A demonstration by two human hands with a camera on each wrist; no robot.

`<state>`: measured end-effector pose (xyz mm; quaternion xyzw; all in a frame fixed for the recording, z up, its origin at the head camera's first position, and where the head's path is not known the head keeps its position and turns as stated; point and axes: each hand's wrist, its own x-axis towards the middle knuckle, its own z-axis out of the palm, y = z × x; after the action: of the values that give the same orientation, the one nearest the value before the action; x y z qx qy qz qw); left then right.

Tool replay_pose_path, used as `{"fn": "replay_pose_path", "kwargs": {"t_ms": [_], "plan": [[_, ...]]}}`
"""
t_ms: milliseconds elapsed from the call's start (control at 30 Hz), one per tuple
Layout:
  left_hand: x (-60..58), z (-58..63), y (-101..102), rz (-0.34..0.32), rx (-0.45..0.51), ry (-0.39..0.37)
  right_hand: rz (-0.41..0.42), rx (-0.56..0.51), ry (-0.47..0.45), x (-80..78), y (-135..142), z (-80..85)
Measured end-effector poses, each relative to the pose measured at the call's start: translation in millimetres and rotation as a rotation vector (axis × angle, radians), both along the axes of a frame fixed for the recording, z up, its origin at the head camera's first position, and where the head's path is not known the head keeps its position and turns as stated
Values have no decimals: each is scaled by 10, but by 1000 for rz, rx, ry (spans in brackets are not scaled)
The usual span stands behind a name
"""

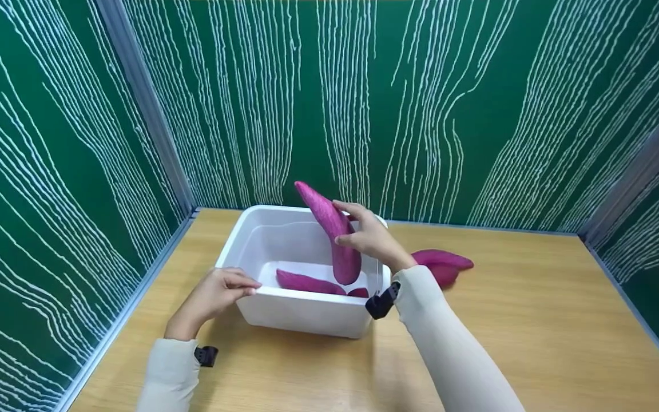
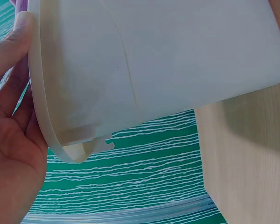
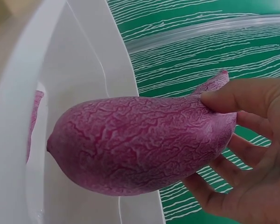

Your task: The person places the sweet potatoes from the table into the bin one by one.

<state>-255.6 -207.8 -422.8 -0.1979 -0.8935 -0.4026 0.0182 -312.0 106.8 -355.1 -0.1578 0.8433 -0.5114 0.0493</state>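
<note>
My right hand [image 1: 366,232] grips a long magenta vegetable [image 1: 329,229] with wrinkled skin, shaped like a sweet potato. It slants with its pointed tip up and its rounded end down inside a white plastic tub [image 1: 301,312]. In the right wrist view, thumb and fingers curl round its narrower part, and the blunt end [image 3: 107,144] points into the tub. My left hand [image 1: 215,294] pinches the tub's near rim at the left corner, thumb against the rim [image 2: 36,74] in the left wrist view. Another magenta vegetable [image 1: 309,282] lies on the tub floor, beside a partly hidden one [image 1: 358,292].
More magenta vegetables [image 1: 444,263] lie on the wooden table [image 1: 535,320] just right of the tub, partly behind my right wrist. Green panels [image 1: 421,114] with white wavy lines stand at the back and both sides, joined by grey metal posts [image 1: 146,103].
</note>
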Motion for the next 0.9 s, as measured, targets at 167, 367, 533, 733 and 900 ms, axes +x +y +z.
{"fn": "replay_pose_path", "kwargs": {"t_ms": [167,367,533,733,900], "plan": [[5,12,0,5,-6,-6,20,17,25,3,-31,-17],[6,9,0,-4,-5,9,28,36,31,11,-48,-34],[10,13,5,-3,-10,21,49,47,39,9,-65,-49],[8,18,8,-4,3,4,71,59,51,9,-72,-65],[6,11,3,4,-7,7,74,56,40,8,-78,-73]]}}
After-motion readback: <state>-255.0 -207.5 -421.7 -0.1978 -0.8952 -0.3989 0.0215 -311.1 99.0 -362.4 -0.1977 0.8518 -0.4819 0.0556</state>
